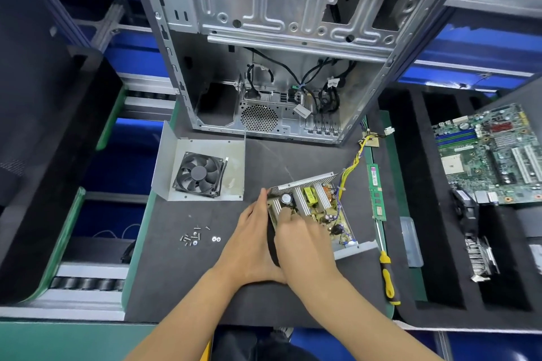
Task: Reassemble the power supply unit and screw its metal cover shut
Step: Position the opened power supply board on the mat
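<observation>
The open power supply unit (318,205) lies on the dark mat, its circuit board, heatsinks and yellow wires exposed inside the metal base. My left hand (252,237) grips its left edge, thumb up by the corner. My right hand (299,234) rests on the board's left part with fingers curled down onto it; what the fingertips touch is hidden. The metal cover (234,167) lies apart to the upper left with a black fan (199,174) in it. Several loose screws (195,237) lie on the mat left of my hands.
An empty computer case (278,67) stands behind the mat. A yellow-handled screwdriver (387,275) and a green RAM stick (376,190) lie at the mat's right edge. A motherboard (492,155) and a heatsink (481,258) sit in the foam tray on the right.
</observation>
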The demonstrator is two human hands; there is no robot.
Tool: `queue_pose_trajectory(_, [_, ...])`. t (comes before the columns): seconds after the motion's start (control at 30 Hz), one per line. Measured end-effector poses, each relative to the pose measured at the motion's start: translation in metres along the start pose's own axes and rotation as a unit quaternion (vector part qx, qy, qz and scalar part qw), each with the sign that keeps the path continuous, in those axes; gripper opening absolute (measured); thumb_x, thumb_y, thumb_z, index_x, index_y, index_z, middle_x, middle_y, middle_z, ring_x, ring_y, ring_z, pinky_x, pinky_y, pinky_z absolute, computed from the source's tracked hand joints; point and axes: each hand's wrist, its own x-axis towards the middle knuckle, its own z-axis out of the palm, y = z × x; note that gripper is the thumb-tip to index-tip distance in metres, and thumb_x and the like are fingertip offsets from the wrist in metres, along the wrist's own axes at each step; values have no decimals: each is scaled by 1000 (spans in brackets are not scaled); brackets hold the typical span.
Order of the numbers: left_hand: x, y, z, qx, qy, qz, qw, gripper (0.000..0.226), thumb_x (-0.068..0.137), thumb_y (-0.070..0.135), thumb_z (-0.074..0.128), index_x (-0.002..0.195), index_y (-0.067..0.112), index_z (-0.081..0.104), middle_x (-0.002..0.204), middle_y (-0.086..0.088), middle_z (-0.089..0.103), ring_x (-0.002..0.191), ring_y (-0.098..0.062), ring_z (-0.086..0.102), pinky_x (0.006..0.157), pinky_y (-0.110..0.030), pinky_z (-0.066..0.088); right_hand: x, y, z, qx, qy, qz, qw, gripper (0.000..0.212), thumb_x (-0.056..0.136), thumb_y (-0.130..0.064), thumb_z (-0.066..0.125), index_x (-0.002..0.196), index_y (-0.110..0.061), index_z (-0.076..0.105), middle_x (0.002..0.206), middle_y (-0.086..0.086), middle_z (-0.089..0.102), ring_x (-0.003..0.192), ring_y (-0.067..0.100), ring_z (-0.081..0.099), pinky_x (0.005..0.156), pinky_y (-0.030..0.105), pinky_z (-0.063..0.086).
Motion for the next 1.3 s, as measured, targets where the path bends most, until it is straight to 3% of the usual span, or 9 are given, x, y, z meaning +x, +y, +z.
queue_pose_trajectory(0.1, [2, 0, 3, 66, 29, 40, 997, 142, 60, 76, 70, 157, 3, -3, 151, 36, -27, 140, 13, -24, 118, -22, -4, -4, -5, 5, -14, -10, 12, 1000, 41, 23, -5, 86, 47, -17, 54, 41, -2, 49, 34, 13, 50, 35, 20, 36])
queue_pose_trajectory(0.17, [4, 2, 2, 91, 33, 42, 994, 136, 62, 77, 67, 156, -1, 6, 152, 31, -32, 140, 11, -28, 117, -18, -13, -1, -6, 4, -5, -31, 21, 999, 38, 26, -5, 86, 48, -16, 56, 42, -1, 50, 35, 13, 51, 35, 20, 36])
queue_pose_trajectory(0.27, [2, 3, 2, 84, 25, 20, 996, 148, 54, 79, 71, 156, 17, -17, 161, 22, -18, 144, 6, -23, 122, -30, 0, 5, 3, 0, 32, -57, 26, 998, 12, 76, -19, 74, 81, -11, 65, 72, 7, 67, 69, 24, 69, 51, 28, 39])
queue_pose_trajectory(0.33, [0, 7, 0, 68, 30, 11, 997, 157, 43, 77, 76, 148, 33, -32, 164, 12, 0, 142, 9, -24, 121, -38, 13, 8, 22, -3, 99, -63, 82, 990, 28, 97, -41, 53, 90, -14, 61, 85, 7, 67, 83, 31, 67, 59, 33, 36])
queue_pose_trajectory(0.43, [0, 11, -3, 80, 39, 15, 996, 163, 38, 77, 79, 147, 34, -34, 162, 11, 4, 137, 14, -29, 119, -43, 19, 15, 67, -4, 150, 53, 164, 973, 33, 92, -44, 59, 92, -11, 58, 86, 10, 62, 84, 35, 60, 66, 39, 42])
queue_pose_trajectory(0.57, [0, 12, -5, 90, 31, 11, 995, 164, 38, 78, 79, 143, 35, -40, 160, 17, -2, 135, 14, -31, 120, -46, 20, 27, 85, 4, 171, -81, 229, 955, 71, 81, -66, 63, 125, -11, 51, 116, 11, 53, 111, 34, 50, 93, 42, 42])
queue_pose_trajectory(0.73, [1, 10, -3, 97, 37, 13, 995, 165, 37, 79, 78, 144, 33, -39, 162, 10, 0, 138, 11, -28, 120, -46, 20, 30, 68, 13, 214, -100, 230, 944, 81, 74, -75, 62, 124, -13, 48, 120, 7, 47, 115, 31, 45, 95, 41, 41])
queue_pose_trajectory(0.93, [1, 7, -1, 98, 39, 11, 994, 165, 36, 80, 77, 147, 30, -35, 162, 10, 0, 141, 5, -16, 120, -44, 21, 22, 56, 14, 231, -75, 224, 944, 61, 81, -46, 70, 124, -11, 45, 121, 7, 47, 112, 29, 47, 92, 38, 41])
queue_pose_trajectory(1.3, [4, 3, 2, 100, 46, 22, 994, 164, 36, 82, 77, 153, 27, -24, 163, 5, 7, 146, 4, -18, 122, -40, 15, 24, 54, 15, 160, -48, 228, 959, 47, 86, -49, 62, 115, -15, 49, 114, 2, 50, 104, 23, 48, 88, 33, 37])
